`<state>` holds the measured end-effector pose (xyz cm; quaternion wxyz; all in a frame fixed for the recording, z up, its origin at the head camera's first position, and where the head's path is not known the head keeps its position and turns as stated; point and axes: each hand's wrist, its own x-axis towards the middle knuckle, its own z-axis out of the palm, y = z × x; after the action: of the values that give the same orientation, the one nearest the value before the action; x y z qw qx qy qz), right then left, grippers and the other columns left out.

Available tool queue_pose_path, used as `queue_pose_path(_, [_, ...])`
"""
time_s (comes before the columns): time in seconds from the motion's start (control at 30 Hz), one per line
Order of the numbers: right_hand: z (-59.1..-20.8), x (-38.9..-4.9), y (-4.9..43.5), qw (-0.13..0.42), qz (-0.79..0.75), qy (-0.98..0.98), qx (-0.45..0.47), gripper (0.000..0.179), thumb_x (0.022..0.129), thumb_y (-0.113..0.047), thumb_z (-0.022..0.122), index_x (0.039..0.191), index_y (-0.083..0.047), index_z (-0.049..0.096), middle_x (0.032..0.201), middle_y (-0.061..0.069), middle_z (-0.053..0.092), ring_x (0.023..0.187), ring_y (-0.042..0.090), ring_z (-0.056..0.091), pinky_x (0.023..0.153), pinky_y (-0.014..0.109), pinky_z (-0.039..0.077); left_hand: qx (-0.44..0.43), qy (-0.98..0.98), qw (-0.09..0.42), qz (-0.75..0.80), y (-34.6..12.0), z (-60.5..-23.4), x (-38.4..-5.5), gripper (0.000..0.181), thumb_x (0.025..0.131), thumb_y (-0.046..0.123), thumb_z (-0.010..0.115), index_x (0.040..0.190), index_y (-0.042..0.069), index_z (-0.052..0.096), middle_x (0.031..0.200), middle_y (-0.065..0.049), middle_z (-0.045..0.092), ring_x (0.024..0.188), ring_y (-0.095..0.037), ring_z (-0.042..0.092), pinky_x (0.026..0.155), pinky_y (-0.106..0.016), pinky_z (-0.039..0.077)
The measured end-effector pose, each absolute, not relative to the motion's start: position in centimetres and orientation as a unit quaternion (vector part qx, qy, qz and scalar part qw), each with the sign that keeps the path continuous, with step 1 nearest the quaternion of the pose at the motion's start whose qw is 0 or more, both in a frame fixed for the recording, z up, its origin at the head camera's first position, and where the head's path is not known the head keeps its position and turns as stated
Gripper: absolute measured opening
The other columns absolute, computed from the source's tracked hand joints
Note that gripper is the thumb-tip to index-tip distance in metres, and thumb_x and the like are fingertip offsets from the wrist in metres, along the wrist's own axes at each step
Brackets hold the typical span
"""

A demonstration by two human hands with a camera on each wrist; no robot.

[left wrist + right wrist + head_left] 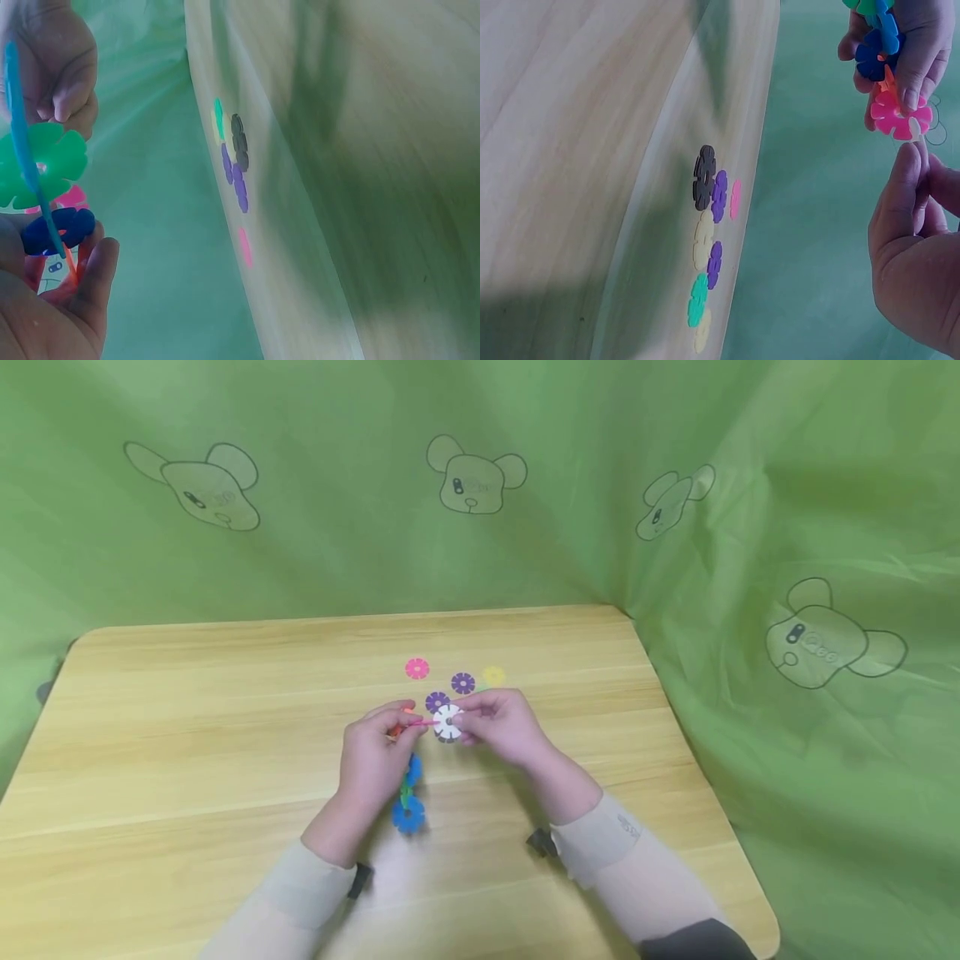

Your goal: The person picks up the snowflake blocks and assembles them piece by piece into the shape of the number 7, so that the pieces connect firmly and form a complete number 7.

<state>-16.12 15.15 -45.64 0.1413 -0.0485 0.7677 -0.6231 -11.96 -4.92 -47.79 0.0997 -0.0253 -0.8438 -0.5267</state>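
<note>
My left hand (371,752) grips the end of a chain of slotted snowflake discs, by its pink disc (889,112). An orange disc (888,78), a dark blue disc (871,56) and a green disc (64,161) follow it, and a blue disc (408,816) hangs at the chain's near end. Between thumb and fingers my right hand (502,731) pinches a white disc (443,713). In the right wrist view its edge meets the pink disc's rim. The hands face each other above the table, and fingers hide part of the joint.
On the wooden table (187,760) beyond the hands lie a pink disc (417,668), purple discs (463,683), a pale yellow disc (493,676), a green disc (697,300) and a black disc (703,178). A green curtain (337,552) stands behind and along the right.
</note>
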Motion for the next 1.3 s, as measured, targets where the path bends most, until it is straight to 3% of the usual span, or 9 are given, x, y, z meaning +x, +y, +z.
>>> queue_pose_path(0.23, [-45.6,-15.9,15.0,0.136,-0.635,0.759,-0.035,0.02,0.092,0.012,0.072,0.112,0.014,0.072,0.1,0.024,0.077,0.068,0.014,0.072,0.068,0.032,0.065,-0.026,-0.847,0.112,-0.518,-4.8,-47.9,-12.0,0.004,0.094,0.008,0.082,0.095,0.004,0.082,0.125,-0.012,0.076,0.094,-0.023,0.075,0.055,-0.022,0.052])
queue_pose_path(0.43, [-45.7,-15.6,14.9,0.131,-0.635,0.761,-0.03,0.02,0.092,0.012,0.072,0.111,0.014,0.072,0.098,0.024,0.077,0.067,0.013,0.072,0.069,0.034,0.065,-0.031,-0.852,0.117,-0.51,-4.7,-47.9,-11.9,0.004,0.094,0.007,0.082,0.095,0.003,0.082,0.123,-0.013,0.076,0.114,-0.031,0.074,0.075,-0.032,0.063])
queue_pose_path(0.63, [-46.0,-15.4,14.7,0.125,-0.637,0.76,-0.032,0.019,0.091,0.013,0.072,0.11,0.014,0.072,0.096,0.023,0.077,0.066,0.013,0.072,0.067,0.032,0.065,-0.048,-0.851,0.122,-0.509,-4.7,-48.0,-11.8,0.002,0.093,0.002,0.081,0.093,0.003,0.081,0.121,-0.015,0.076,0.12,-0.034,0.071,0.09,-0.039,0.062])
queue_pose_path(0.87, [-46.3,-15.4,14.7,0.129,-0.642,0.755,-0.022,0.02,0.091,0.013,0.072,0.111,0.014,0.072,0.097,0.023,0.077,0.066,0.013,0.072,0.068,0.033,0.065,-0.058,-0.848,0.13,-0.51,-4.6,-47.9,-11.8,0.001,0.093,0.002,0.081,0.093,0.001,0.081,0.122,-0.016,0.076,0.122,-0.034,0.07,0.084,-0.036,0.063])
queue_pose_path(1.0, [-46.5,-15.5,15.0,0.14,-0.642,0.753,-0.019,0.021,0.092,0.012,0.072,0.113,0.013,0.072,0.099,0.023,0.077,0.068,0.014,0.073,0.07,0.035,0.065,-0.065,-0.848,0.142,-0.506,-4.3,-48.1,-11.8,0.001,0.092,0.001,0.082,0.092,0.001,0.081,0.121,-0.017,0.076,0.122,-0.034,0.07,0.087,-0.037,0.063])
queue_pose_path(1.2, [-46.4,-15.6,15.7,0.141,-0.63,0.763,-0.02,0.021,0.092,0.01,0.072,0.113,0.013,0.072,0.099,0.024,0.077,0.069,0.014,0.073,0.072,0.037,0.065,-0.068,-0.85,0.131,-0.505,-3.8,-48.1,-11.7,0.001,0.093,0.003,0.081,0.094,0.003,0.082,0.125,-0.019,0.074,0.124,-0.034,0.069,0.101,-0.041,0.056])
queue_pose_path(1.3, [-46.2,-15.6,15.8,0.141,-0.627,0.766,-0.028,0.021,0.093,0.009,0.073,0.113,0.013,0.072,0.099,0.024,0.077,0.069,0.014,0.073,0.071,0.034,0.065,-0.07,-0.853,0.128,-0.501,-3.8,-48.0,-11.7,0.002,0.093,0.004,0.081,0.095,0.002,0.082,0.125,-0.019,0.074,0.123,-0.035,0.069,0.095,-0.041,0.06])
